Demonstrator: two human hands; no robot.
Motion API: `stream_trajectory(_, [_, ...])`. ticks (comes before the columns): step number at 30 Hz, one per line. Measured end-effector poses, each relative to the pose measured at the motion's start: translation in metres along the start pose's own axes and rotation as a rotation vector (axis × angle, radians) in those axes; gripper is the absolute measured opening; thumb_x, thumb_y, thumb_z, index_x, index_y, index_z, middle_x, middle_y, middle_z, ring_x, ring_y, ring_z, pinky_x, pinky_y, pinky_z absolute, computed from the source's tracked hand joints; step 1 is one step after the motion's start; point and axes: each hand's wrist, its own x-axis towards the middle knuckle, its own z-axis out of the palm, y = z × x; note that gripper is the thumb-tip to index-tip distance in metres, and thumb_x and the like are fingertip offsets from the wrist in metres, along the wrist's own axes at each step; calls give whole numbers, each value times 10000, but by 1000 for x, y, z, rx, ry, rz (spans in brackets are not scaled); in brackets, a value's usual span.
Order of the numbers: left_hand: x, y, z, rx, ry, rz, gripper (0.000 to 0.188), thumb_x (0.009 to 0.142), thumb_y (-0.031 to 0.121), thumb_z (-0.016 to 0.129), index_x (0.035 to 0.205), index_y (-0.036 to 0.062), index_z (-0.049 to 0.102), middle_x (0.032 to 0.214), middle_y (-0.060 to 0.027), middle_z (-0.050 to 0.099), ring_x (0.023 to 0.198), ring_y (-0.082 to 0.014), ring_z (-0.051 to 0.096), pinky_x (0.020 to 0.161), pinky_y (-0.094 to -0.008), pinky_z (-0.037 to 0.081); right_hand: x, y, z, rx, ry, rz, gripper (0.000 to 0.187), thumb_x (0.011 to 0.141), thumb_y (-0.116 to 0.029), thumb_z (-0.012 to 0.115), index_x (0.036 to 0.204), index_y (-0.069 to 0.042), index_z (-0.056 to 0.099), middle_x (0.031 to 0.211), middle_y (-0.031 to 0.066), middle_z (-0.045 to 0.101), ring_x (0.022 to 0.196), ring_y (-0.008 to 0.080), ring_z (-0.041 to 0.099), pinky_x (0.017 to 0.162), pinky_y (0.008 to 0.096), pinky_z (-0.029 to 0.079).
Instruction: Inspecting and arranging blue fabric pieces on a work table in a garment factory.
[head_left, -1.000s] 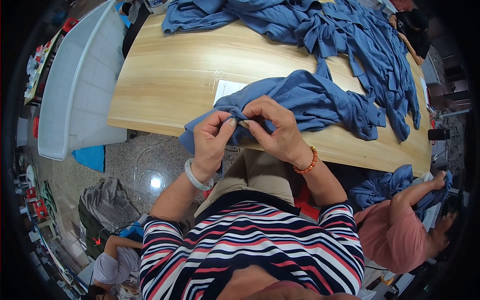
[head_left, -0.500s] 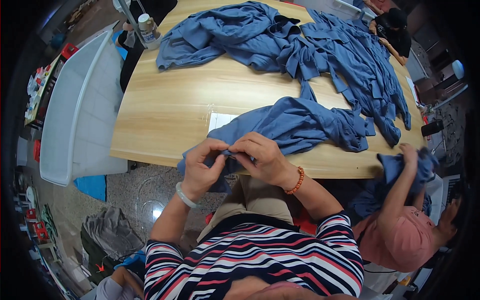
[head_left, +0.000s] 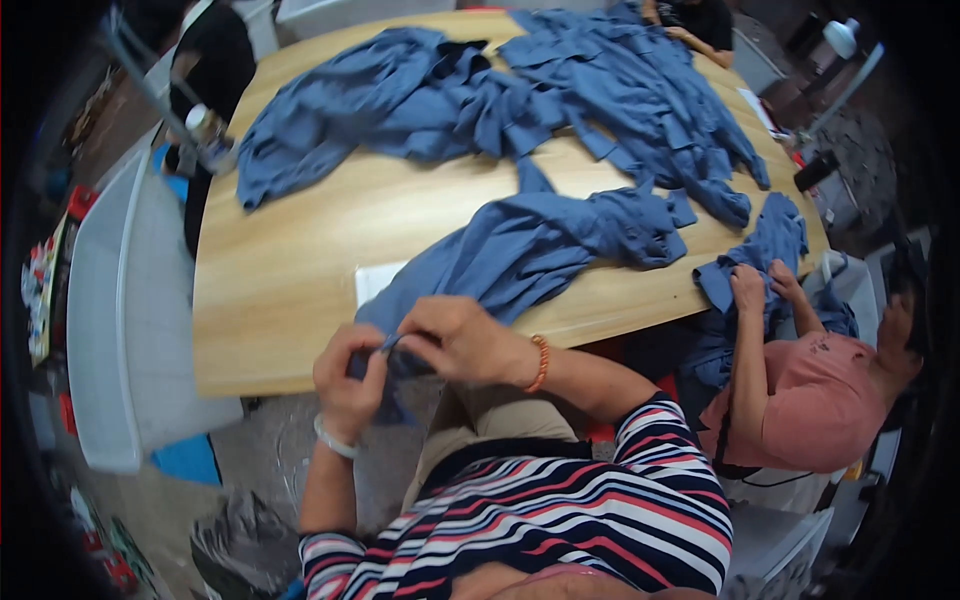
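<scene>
A blue garment (head_left: 510, 245) lies bunched on the near part of the table, its near end hanging past the front edge into my hands. My left hand (head_left: 343, 385), with a pale bangle at the wrist, pinches the edge of the cloth between thumb and fingers. Close beside it, my right hand (head_left: 462, 338), wearing an orange bead bracelet, pinches the same edge. The small stretch of cloth between the fingertips is slightly blurred. A white sheet (head_left: 375, 282) shows partly from under the garment.
More blue garments (head_left: 400, 95) are heaped across the far side of the wooden table (head_left: 280, 330). To the right, a person in a pink top (head_left: 810, 400) handles another blue garment (head_left: 765, 240). A large white tub (head_left: 100, 330) stands left; a bottle (head_left: 205, 130) is near the far-left edge.
The view has shifted, so the table sits lower and further left. My hands keep pinching the garment edge. The person at right has brought their blue garment down onto the table.
</scene>
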Motion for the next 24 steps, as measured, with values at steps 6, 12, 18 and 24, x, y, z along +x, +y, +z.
stream_trajectory(6, [-11,-5,23,369,202,292,213,769,-108,587,957,-9,594,859,-155,605,745,-296,623,671,-324,505,-8,10,20,-15,21,59,136,800,-67,672,868,7,581,832,178,597,815,376,606,743,432,490])
stream_trajectory(12, [-19,-4,27,-32,243,-22,150,846,-58,639,983,-7,606,881,-52,626,766,-137,597,695,-247,477,-9,5,9,26,32,74,127,807,-70,685,855,14,604,809,166,609,772,347,621,692,413,495])
stream_trajectory(18, [-18,-9,11,-488,105,-290,157,888,25,711,1013,8,617,897,14,613,772,-37,540,703,-175,432,-2,10,4,99,-37,1,123,819,-57,705,888,6,625,773,124,600,695,276,608,614,354,468])
stream_trajectory(24, [-10,-5,16,-459,150,-256,156,883,14,712,1013,13,626,898,15,624,759,-30,534,681,-170,429,1,8,1,59,-47,8,111,822,-60,682,884,17,632,810,157,618,769,335,629,688,394,502])
